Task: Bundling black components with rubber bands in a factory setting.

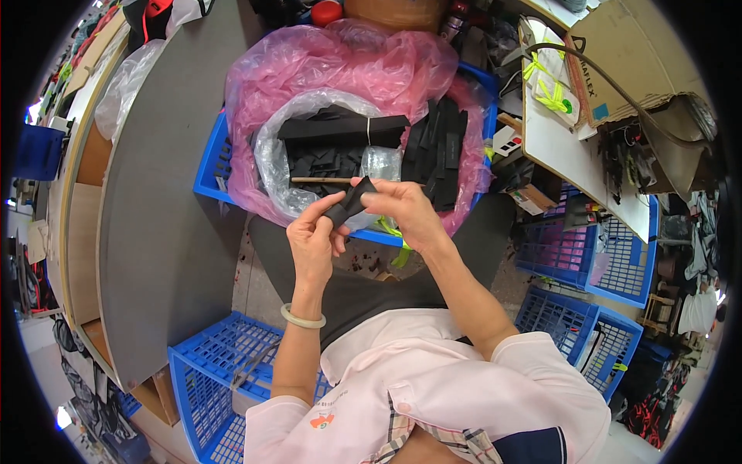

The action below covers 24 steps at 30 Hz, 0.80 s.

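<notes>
Between both hands is a small black strip (345, 207), folded or creased, which looks like fabric. My left hand (313, 228) pinches its lower left end, and my right hand (406, 210) grips its upper right end with thumb and fingers. Just beyond them stands a blue crate (210, 166) lined with pink plastic film (340, 66). Inside it, a clear plastic bag (270, 131) holds many small black pieces (325, 161). A tied bundle of long black strips (340, 130) lies across the top, and more black strips (440, 147) lie to the right. A thin brown stick (317, 180) rests behind my hands.
A grey panel (170, 193) rises along the left. An empty-looking blue crate (205, 379) sits at the lower left. Several blue baskets (580, 325) stand to the right, below a white tabletop (595, 174). A cardboard box (626, 62) and a curved cable (610, 73) are at the upper right.
</notes>
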Available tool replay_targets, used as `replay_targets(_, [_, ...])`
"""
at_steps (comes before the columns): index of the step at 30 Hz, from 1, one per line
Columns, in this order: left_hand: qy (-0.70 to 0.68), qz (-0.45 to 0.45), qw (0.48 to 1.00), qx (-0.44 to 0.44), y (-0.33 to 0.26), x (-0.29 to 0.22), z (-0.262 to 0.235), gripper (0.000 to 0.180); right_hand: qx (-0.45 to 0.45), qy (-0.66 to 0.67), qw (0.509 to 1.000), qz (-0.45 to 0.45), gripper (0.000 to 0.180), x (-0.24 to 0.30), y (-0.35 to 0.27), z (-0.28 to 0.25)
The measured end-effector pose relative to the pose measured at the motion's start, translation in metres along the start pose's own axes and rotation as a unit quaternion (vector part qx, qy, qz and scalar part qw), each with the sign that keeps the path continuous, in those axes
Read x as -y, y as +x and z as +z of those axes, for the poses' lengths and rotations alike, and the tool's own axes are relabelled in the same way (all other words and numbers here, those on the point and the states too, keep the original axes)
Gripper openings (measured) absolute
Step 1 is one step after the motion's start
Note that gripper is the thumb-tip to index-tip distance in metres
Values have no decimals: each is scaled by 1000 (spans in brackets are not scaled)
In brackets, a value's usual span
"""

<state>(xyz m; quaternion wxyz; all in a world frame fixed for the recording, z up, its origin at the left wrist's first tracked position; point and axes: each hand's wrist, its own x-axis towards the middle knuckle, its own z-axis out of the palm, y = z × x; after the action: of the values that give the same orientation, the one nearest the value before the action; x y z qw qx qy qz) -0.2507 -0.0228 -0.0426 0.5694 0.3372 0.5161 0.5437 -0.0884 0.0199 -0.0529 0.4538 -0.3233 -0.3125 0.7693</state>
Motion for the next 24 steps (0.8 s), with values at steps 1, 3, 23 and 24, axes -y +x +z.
replay_targets(1, [-3,-3,1000,17,0,0,-2,33,12,-120,993,-17,23,0,-2,3])
replay_targets(3, [-13,-20,998,54,4,-4,-13,31,33,-121,991,49,31,-1,-5,4])
replay_targets(23, [-426,-47,893,134,-6,-1,4,26,191,40,942,272,31,-25,-16,29])
replay_targets(24, [-408,-33,892,194,-1,-1,-1,23,245,183,903,302,31,-30,-15,29])
